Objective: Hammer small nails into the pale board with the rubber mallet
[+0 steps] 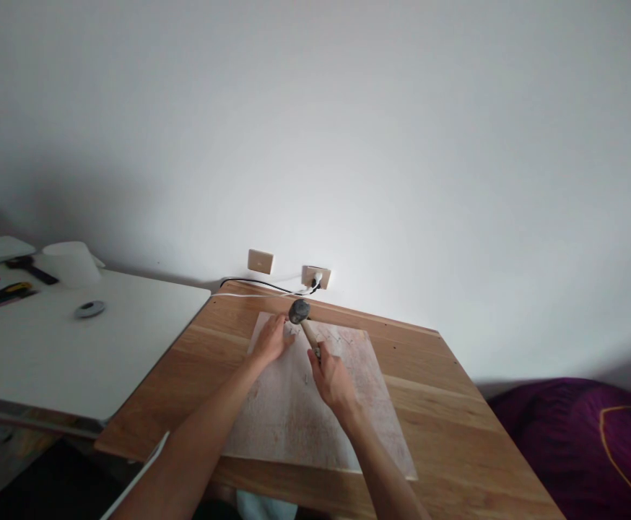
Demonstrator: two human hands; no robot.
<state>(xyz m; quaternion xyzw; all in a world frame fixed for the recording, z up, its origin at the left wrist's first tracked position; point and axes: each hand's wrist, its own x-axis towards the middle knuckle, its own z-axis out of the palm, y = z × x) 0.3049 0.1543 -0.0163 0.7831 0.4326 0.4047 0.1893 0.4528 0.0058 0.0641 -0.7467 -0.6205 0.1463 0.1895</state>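
My right hand (333,378) is closed round the wooden handle of a hammer (303,321), whose dark metal head is raised near the far edge of a pale whitewashed board (283,419). The board lies flat on a wooden table (445,404). My left hand (271,341) rests on the board's far left part, fingers bent together as if pinching something too small to make out, just below the hammer head. A few small nails seem to stand in the board near the hands.
A white table (77,347) stands to the left with a tape roll (89,309), a white cylinder (71,263) and tools at its far end. Wall sockets (315,276) with a cable sit behind the wooden table. A purple cushion (586,440) lies at the right.
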